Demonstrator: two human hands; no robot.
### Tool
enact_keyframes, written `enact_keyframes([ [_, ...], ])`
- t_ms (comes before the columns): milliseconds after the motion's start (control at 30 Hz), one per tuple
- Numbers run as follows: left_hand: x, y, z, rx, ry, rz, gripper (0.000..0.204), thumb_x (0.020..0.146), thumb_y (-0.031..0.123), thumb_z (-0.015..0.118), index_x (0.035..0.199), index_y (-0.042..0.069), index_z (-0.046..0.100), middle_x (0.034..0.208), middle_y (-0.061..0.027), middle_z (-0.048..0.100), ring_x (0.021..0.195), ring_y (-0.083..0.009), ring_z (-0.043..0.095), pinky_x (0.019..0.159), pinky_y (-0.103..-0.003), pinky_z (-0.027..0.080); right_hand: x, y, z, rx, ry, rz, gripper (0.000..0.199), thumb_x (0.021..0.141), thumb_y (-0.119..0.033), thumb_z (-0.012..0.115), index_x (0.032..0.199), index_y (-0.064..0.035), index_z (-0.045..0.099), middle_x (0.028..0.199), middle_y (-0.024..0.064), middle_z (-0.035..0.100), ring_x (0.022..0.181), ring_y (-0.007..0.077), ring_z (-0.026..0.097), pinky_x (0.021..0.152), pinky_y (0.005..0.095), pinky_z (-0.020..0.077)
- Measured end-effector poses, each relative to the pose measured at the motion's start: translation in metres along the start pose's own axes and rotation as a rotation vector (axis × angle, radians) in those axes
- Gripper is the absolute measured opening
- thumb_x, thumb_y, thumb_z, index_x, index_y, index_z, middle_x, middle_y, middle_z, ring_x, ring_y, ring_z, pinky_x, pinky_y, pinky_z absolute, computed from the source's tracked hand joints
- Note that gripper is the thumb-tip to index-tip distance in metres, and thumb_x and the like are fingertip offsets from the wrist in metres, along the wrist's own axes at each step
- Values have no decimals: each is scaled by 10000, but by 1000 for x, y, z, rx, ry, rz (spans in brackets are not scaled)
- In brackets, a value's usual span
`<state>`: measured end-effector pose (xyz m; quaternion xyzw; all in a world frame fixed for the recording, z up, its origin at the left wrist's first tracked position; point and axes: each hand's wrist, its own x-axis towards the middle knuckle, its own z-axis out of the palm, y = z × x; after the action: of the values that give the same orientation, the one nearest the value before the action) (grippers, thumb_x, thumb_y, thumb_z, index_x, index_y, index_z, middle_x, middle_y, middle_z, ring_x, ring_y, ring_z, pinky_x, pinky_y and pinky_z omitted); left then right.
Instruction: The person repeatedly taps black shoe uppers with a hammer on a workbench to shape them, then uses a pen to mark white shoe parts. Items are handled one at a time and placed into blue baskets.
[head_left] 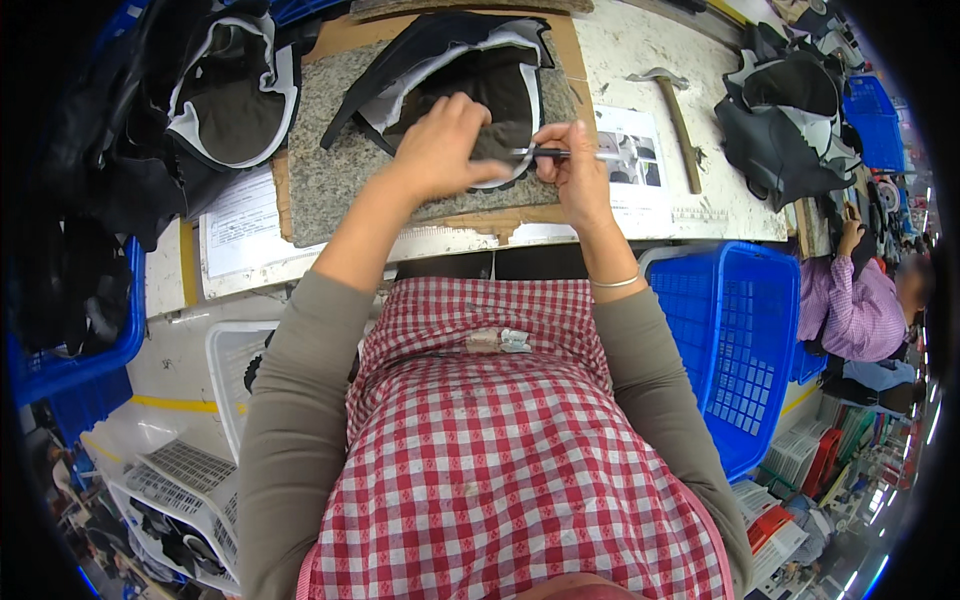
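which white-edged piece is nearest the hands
The middle piece, on the grey slab, by the left hand and right hand; left piece and right piece lie farther off.

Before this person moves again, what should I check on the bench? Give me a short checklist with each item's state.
1. Right hand gripping the pen-like tool: ok.
2. Dark, white-edged piece lying over the gray board: ok.
3. Left hand well clear of the tool's tip: not ok, I'd say; its thumb looks close.
4. Tool's tip touching the piece: cannot tell.
5. Hammer off the board: ok, lying to its right.
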<state>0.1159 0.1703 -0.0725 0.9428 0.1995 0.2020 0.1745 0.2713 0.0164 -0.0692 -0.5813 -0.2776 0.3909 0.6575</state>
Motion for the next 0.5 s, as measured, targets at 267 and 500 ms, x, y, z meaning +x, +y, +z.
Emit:
enact_keyframes([
  [267,-3,10,16,33,174,-121,327,759,117,779,1050,72,636,1050,-86,612,1056,-308,625,863,-437,551,-3,12,-3,-161,-108,-168,141,963,-104,737,1003,-72,606,817,-71,559,703,15,443,629,181,344],
  [500,-4,3,19,-40,221,-113,315,735,106,804,1014,98,656,1023,-72,610,1048,-289,631,872,-431,562,-6,24,14,-494,36,-410,265,934,-131,776,826,-53,547,726,-36,542,668,36,459,588,222,384],
])
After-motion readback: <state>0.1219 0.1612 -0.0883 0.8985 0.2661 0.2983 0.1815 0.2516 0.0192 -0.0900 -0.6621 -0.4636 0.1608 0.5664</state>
